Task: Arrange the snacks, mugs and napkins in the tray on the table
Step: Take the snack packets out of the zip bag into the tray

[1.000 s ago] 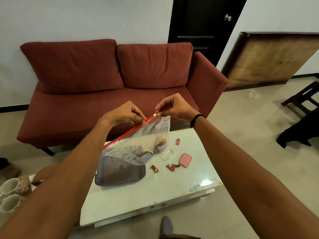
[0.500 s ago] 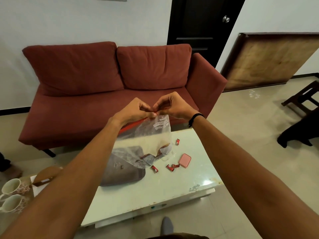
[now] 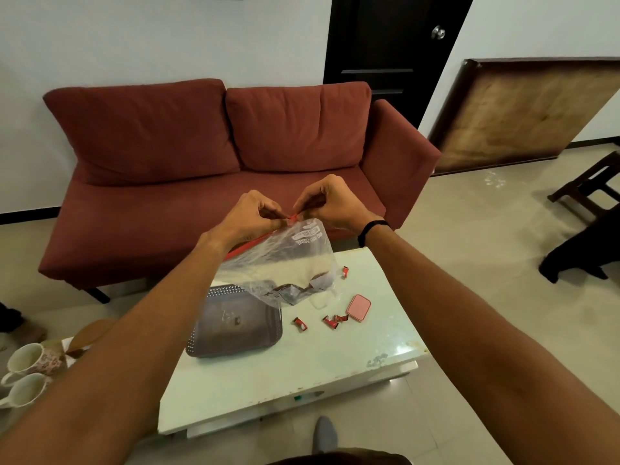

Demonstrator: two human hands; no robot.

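Note:
A clear zip bag [image 3: 285, 263] with a red seal strip hangs above the white table [image 3: 302, 370], dark snacks in its lower corner. My left hand [image 3: 250, 218] and my right hand [image 3: 330, 204] both pinch the red seal at its top right corner, fingertips almost touching. Under the bag lies a grey perforated tray [image 3: 231, 330] with one small dark piece in it. Several red wrapped candies [image 3: 330, 322] and a pink flat case [image 3: 359, 307] lie right of the tray. Two flowered mugs [image 3: 27, 374] stand at the far left, off the table.
A red sofa [image 3: 208, 169] stands behind the table. A wooden board [image 3: 523, 112] leans on the right wall, beside a dark door [image 3: 392, 45]. Dark wooden furniture [image 3: 587, 223] stands at right. A brown paper item [image 3: 90, 333] lies near the mugs. My foot [image 3: 325, 434] shows below the table edge.
My left hand slid rightward along the red seal until it met my right hand at the bag's corner. The bag now hangs more bunched and higher over the tray.

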